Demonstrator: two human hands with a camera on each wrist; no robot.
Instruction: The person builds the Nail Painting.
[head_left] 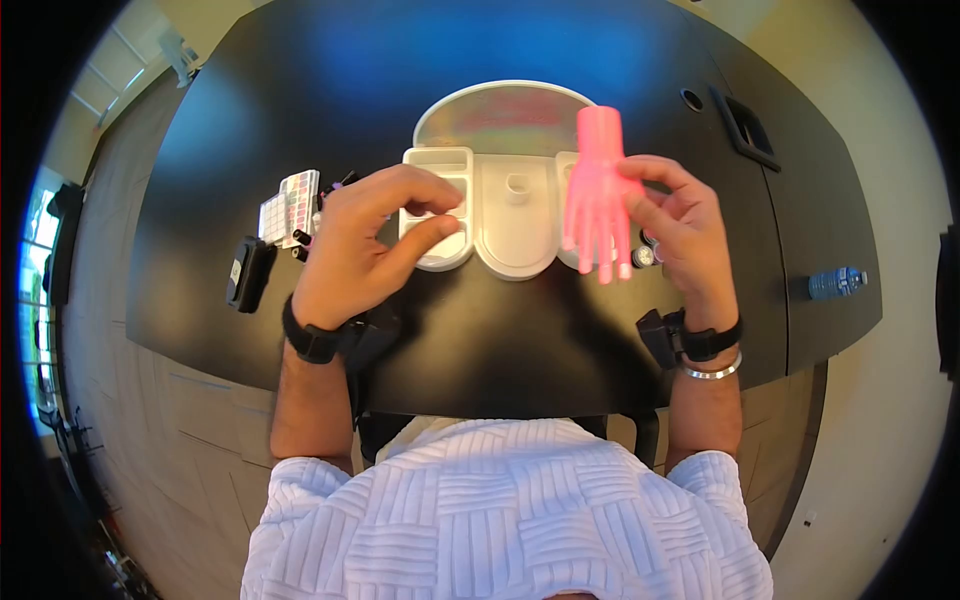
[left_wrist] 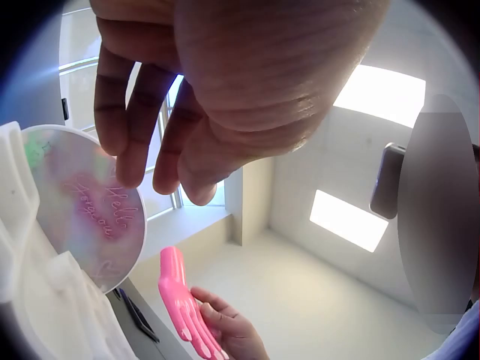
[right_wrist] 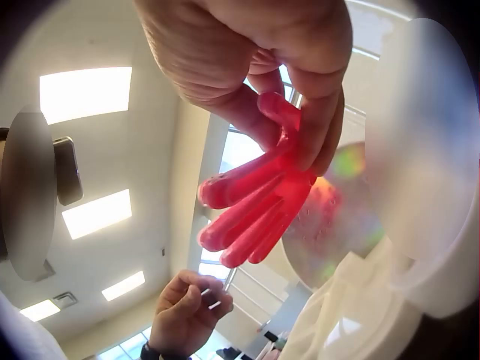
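Observation:
A glossy pink mannequin hand (head_left: 600, 175) hangs fingers down in the head view, its wrist end up. My right hand (head_left: 690, 225) pinches it at the side, by its thumb, between thumb and fingers. In the right wrist view the pink fingers (right_wrist: 247, 210) point away below my grip. My left hand (head_left: 365, 235) hovers over the left side of a white vanity tray (head_left: 515, 225), fingers loosely bent and nothing between them. The tray has compartments at both sides and a small raised cup in the middle. A round mirror (left_wrist: 82, 202) with pink lettering stands at its back.
Left of the tray on the black table (head_left: 520, 350) lie a color palette (head_left: 300, 200), small dark bottles (head_left: 301, 246) and a black case (head_left: 250, 272). Little jars (head_left: 643, 257) sit under my right hand. A water bottle (head_left: 838, 283) lies far right.

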